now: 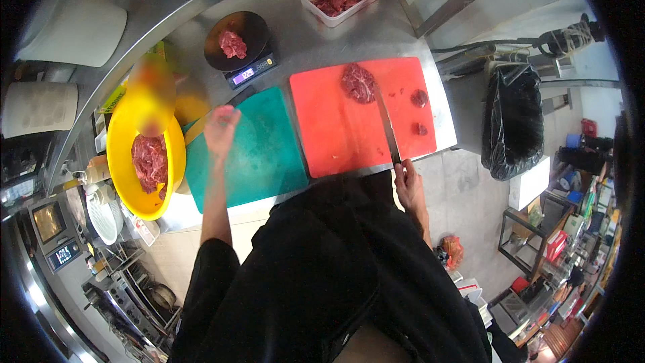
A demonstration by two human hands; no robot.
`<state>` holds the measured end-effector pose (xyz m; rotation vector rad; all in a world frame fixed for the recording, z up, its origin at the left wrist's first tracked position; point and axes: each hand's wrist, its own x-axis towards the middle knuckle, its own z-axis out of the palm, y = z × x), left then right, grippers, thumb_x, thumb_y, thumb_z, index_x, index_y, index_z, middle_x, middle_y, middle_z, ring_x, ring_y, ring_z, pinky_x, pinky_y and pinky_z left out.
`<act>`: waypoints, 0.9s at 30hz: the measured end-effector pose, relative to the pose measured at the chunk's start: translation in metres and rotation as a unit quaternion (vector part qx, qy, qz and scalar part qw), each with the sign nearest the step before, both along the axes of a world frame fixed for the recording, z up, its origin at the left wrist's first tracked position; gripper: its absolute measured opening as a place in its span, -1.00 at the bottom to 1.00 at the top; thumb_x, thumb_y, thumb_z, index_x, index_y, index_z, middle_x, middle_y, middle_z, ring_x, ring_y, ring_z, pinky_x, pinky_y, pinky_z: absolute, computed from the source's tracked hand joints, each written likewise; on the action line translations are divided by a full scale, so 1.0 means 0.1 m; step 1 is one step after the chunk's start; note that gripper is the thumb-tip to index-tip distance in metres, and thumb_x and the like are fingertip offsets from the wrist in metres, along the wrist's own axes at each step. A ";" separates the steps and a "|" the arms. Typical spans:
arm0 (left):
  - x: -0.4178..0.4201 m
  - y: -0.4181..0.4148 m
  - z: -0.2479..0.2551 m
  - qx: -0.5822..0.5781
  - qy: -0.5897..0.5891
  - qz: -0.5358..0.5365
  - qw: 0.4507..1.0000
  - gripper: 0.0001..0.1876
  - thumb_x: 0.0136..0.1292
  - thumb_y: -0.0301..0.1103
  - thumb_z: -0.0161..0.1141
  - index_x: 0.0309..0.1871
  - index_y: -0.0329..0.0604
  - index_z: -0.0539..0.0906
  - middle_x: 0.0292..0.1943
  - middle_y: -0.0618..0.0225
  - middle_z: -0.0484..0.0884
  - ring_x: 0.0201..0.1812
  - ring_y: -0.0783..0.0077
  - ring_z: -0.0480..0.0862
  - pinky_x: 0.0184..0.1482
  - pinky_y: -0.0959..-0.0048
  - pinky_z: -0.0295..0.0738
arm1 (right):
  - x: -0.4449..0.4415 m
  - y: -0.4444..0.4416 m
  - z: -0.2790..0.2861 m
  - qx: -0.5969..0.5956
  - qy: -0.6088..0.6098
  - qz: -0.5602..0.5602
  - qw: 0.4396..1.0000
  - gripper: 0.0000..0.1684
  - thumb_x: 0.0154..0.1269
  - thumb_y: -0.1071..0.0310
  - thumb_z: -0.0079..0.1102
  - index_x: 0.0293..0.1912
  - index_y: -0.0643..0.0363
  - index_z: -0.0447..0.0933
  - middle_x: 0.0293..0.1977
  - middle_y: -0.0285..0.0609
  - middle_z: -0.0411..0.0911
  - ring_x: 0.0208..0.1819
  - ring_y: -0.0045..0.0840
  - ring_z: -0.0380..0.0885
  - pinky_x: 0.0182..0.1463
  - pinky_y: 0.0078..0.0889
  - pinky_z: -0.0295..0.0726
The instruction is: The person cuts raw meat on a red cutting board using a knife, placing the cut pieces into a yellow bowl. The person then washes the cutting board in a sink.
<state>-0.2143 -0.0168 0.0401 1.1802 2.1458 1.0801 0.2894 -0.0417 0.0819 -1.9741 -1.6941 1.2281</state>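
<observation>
My right hand (409, 184) grips the handle of a long knife (388, 123) at the near edge of a red cutting board (322, 111). The blade's far end meets a round slab of raw meat (359, 83); small meat scraps (419, 98) lie to its right. My left hand (220, 128), blurred, is above a green cutting board (252, 151); whether it holds anything cannot be told. A digital scale (252, 71) with a black pan (257, 33) bears a piece of raw meat (232, 44). A yellow bowl (118, 161) at the left holds more meat (150, 161).
A plastic tub (330, 21) of raw meat stands at the back of the steel table. A bin with a black liner (514, 121) is right of the table. A metal shelf edge (151, 30) curves across the upper left. A white basket (103, 217) stands at the left.
</observation>
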 end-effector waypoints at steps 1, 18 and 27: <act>-0.12 0.19 0.09 0.009 -0.015 0.015 1.000 -0.66 0.20 -0.19 0.47 -0.04 -0.15 0.72 -0.18 0.30 0.77 -0.16 0.49 0.71 -0.04 0.43 0.58 | -0.01 0.01 0.02 -0.009 -0.007 0.002 1.000 -0.71 0.58 0.22 -0.01 0.10 0.22 0.41 -0.39 0.30 0.59 -0.43 0.09 0.64 -0.38 -0.05 0.50; -0.49 2.10 0.11 -0.044 -0.003 -0.074 0.996 -0.38 0.06 -0.03 0.57 0.00 -0.31 0.57 -0.11 0.09 0.72 -0.05 0.27 0.73 0.05 0.34 0.59 | -0.10 -0.13 0.13 -0.068 0.006 -0.114 0.991 -0.73 0.61 0.16 -0.02 -0.13 0.19 0.41 -0.67 0.01 0.43 -0.66 -0.27 0.44 -0.52 -0.18 0.36; 1.61 0.41 0.38 -0.060 -0.388 -0.085 0.916 -0.43 0.22 -0.44 0.48 0.17 -0.17 0.35 -0.15 0.15 0.67 -0.53 0.44 0.65 -0.60 0.43 0.51 | -0.07 -0.06 0.16 -0.032 0.029 -0.015 0.999 -0.75 0.57 0.21 0.01 -0.05 0.22 0.43 -0.42 0.36 0.56 -0.24 0.26 0.61 -0.23 0.08 0.54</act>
